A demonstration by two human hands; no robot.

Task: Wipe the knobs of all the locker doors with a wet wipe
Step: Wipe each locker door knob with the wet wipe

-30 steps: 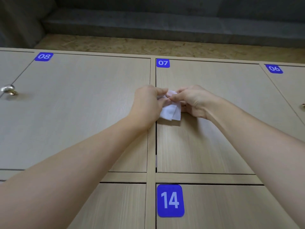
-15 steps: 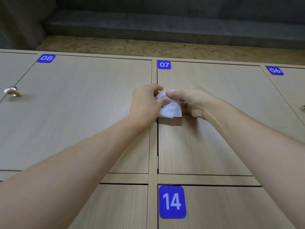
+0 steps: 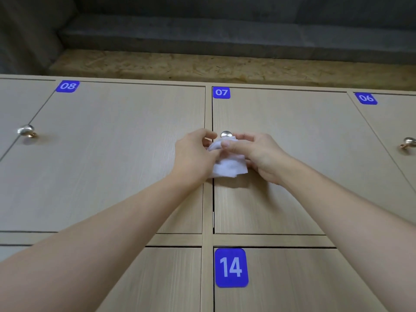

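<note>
A white wet wipe [image 3: 228, 164] hangs folded between both hands in front of locker door 07 [image 3: 292, 167]. My left hand [image 3: 194, 156] pinches its left edge and my right hand [image 3: 258, 154] grips its top with thumb and fingers. The silver knob of door 07 [image 3: 226, 134] shows just above the wipe, uncovered. Other silver knobs stand on door 08 [image 3: 27, 131] at the left and on door 06 [image 3: 408, 143] at the right edge.
Light wooden locker doors fill the view, with blue number labels 08 [image 3: 67, 86], 07 [image 3: 221, 92], 06 [image 3: 366, 98] and 14 [image 3: 231, 267]. Above the lockers runs a chipboard ledge [image 3: 225, 66] under a dark grey wall.
Both hands with the wipe have dropped slightly, so the knob of door 07 that they hid now shows above them. The view has shifted a little, bringing door 06's knob in.
</note>
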